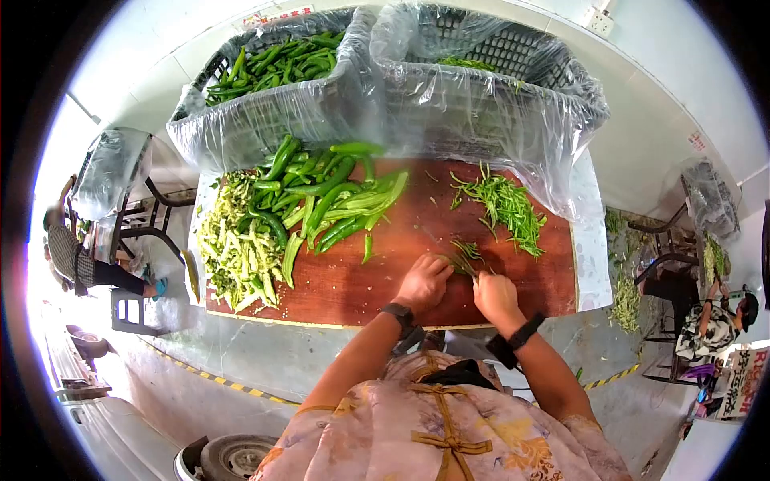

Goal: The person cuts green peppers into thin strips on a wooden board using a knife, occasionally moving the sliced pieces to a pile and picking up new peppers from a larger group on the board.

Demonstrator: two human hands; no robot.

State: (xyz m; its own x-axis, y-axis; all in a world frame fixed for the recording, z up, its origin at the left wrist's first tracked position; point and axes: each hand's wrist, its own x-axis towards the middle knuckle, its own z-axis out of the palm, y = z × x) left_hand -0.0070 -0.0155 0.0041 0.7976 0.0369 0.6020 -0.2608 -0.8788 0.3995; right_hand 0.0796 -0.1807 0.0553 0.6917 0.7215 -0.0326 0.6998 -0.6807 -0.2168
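My right hand (496, 300) is closed round a knife (468, 266), its blade low over the red-brown board (385, 280). Close beside the blade, my left hand (425, 282) has its fingers curled down on a piece of green pepper, mostly hidden under the fingertips. A few thin green slices (468, 250) lie just beyond the blade. Farther back on the right is a heap of shredded green pepper (509, 210). To the left lie whole and split green peppers (337, 196), next to a pile of pale pepper cores and seeds (233, 248).
Behind the board stand two plastic-lined crates: the left crate (265, 128) holds whole green peppers, the right crate (489, 112) some shredded green. One person (72, 248) sits at far left, another person (706, 325) at far right. Yellow-black tape (216, 378) marks the floor.
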